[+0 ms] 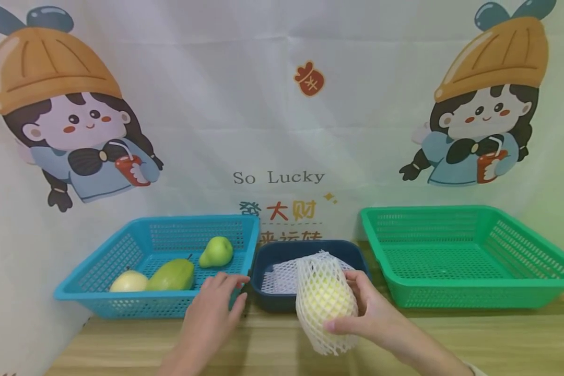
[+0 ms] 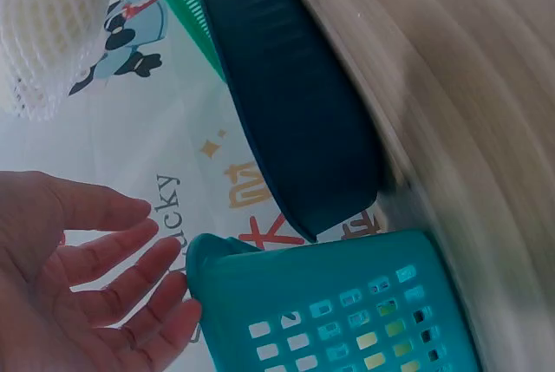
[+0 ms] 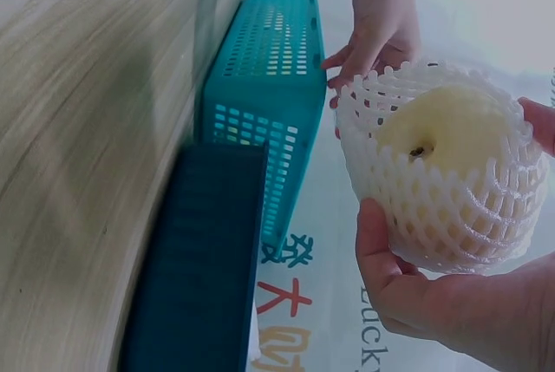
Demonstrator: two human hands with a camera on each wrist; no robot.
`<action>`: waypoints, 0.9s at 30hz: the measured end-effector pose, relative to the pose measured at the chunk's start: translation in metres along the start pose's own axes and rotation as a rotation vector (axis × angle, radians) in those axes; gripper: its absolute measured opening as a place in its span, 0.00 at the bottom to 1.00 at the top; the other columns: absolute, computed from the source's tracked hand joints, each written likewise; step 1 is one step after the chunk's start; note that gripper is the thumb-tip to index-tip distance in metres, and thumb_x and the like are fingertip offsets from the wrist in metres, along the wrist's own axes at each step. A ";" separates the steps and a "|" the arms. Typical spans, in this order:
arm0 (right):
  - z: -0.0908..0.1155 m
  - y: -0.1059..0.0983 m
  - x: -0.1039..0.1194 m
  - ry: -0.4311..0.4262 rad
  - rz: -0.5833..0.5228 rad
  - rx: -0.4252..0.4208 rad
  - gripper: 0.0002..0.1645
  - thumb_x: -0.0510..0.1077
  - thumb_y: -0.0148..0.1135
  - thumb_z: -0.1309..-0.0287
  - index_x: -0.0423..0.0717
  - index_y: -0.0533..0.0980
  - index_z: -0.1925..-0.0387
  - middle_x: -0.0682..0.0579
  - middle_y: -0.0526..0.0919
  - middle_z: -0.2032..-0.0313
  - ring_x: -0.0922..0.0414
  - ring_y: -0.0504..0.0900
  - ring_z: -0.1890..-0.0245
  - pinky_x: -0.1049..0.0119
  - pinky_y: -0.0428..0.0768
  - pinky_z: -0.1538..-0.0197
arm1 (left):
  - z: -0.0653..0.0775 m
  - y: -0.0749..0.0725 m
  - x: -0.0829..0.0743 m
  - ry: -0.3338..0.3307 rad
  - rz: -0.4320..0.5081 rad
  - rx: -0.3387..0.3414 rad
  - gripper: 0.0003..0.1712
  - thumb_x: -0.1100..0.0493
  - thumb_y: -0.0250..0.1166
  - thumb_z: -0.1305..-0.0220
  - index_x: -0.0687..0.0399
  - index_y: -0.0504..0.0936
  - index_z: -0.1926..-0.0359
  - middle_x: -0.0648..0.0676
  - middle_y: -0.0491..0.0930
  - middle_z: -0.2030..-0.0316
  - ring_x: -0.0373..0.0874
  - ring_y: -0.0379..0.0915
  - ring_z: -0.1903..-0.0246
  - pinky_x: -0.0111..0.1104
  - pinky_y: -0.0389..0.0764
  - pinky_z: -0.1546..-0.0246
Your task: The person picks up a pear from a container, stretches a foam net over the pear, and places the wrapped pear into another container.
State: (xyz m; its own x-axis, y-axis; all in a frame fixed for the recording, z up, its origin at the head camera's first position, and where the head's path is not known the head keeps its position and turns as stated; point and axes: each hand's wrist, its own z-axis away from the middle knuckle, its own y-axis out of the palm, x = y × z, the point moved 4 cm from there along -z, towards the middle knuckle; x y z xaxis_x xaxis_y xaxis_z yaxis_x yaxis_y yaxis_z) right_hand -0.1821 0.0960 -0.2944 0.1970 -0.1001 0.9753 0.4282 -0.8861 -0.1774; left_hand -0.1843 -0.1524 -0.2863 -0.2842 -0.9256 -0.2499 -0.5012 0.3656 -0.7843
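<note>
A pale yellow round fruit (image 3: pixel 451 133) sits in a white foam net sleeve (image 1: pixel 326 300), with its dimpled end showing in the right wrist view. My right hand (image 1: pixel 373 313) grips it through the net, thumb on the near side and fingers behind, in front of a dark blue bin (image 1: pixel 277 303). Relaxed and holding nothing, my left hand (image 1: pixel 216 308) is at the near right corner of the blue basket (image 1: pixel 145 296), fingertips right at the rim. Inside that basket lie a green pear (image 1: pixel 218 251), a larger green oblong fruit (image 1: pixel 171 275) and a pale yellow fruit (image 1: pixel 129 282).
White foam netting (image 1: pixel 279 277) lies in the dark blue bin between the two baskets. On the right stands a green basket (image 1: pixel 451 284). A printed cloth (image 1: pixel 357 156) hangs behind the wooden table (image 1: pixel 272 344).
</note>
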 end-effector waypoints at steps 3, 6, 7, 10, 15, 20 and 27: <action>0.000 -0.002 0.002 0.001 0.007 -0.013 0.53 0.44 0.70 0.56 0.39 0.47 0.36 0.37 0.65 0.41 0.52 0.74 0.49 0.58 0.77 0.49 | -0.001 -0.002 0.004 0.029 -0.053 -0.046 0.12 0.62 0.67 0.47 0.50 0.82 0.59 0.50 0.79 0.65 0.47 0.73 0.64 0.39 0.76 0.68; 0.000 -0.005 0.004 0.012 0.016 -0.023 0.54 0.45 0.70 0.55 0.41 0.46 0.35 0.38 0.65 0.40 0.53 0.74 0.49 0.57 0.77 0.48 | -0.002 -0.004 0.009 0.029 -0.104 -0.055 0.10 0.62 0.67 0.47 0.50 0.82 0.61 0.51 0.80 0.65 0.49 0.74 0.63 0.42 0.77 0.67; 0.000 -0.005 0.004 0.018 0.019 -0.024 0.54 0.45 0.70 0.55 0.41 0.46 0.34 0.38 0.65 0.40 0.53 0.74 0.49 0.56 0.77 0.48 | -0.002 -0.004 0.011 0.022 -0.115 -0.049 0.09 0.62 0.67 0.47 0.50 0.82 0.62 0.51 0.80 0.65 0.50 0.74 0.63 0.42 0.77 0.67; 0.001 -0.007 0.005 0.028 0.023 -0.033 0.53 0.45 0.70 0.55 0.41 0.47 0.35 0.39 0.65 0.40 0.53 0.74 0.49 0.56 0.77 0.49 | -0.001 -0.003 0.015 0.012 -0.137 -0.022 0.05 0.60 0.66 0.45 0.49 0.82 0.65 0.49 0.79 0.67 0.48 0.73 0.64 0.41 0.77 0.69; 0.001 -0.010 0.007 0.029 0.024 -0.063 0.52 0.44 0.71 0.57 0.42 0.49 0.36 0.39 0.64 0.39 0.53 0.74 0.49 0.56 0.77 0.49 | -0.002 -0.002 0.017 0.003 -0.142 0.007 0.04 0.58 0.66 0.44 0.48 0.83 0.65 0.48 0.78 0.66 0.47 0.74 0.63 0.41 0.78 0.71; 0.001 -0.012 0.008 0.039 0.024 -0.079 0.52 0.43 0.71 0.57 0.43 0.49 0.36 0.39 0.62 0.38 0.52 0.74 0.48 0.56 0.77 0.48 | -0.003 0.001 0.017 0.024 -0.148 0.001 0.05 0.59 0.66 0.44 0.51 0.83 0.65 0.49 0.78 0.66 0.47 0.74 0.63 0.41 0.78 0.69; 0.002 -0.027 0.013 0.053 0.023 -0.113 0.52 0.43 0.68 0.53 0.44 0.47 0.34 0.39 0.62 0.39 0.52 0.74 0.48 0.57 0.75 0.47 | -0.003 0.002 0.016 0.061 -0.170 -0.028 0.04 0.61 0.66 0.45 0.52 0.82 0.66 0.50 0.78 0.68 0.48 0.74 0.66 0.40 0.78 0.68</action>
State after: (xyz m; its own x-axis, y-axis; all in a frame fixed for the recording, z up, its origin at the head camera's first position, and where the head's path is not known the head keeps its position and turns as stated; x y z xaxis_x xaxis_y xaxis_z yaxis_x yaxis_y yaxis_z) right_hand -0.1892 0.1201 -0.2775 0.1577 -0.1422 0.9772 0.3214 -0.9283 -0.1870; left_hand -0.1917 -0.1661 -0.2901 -0.2418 -0.9671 -0.0791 -0.5690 0.2073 -0.7957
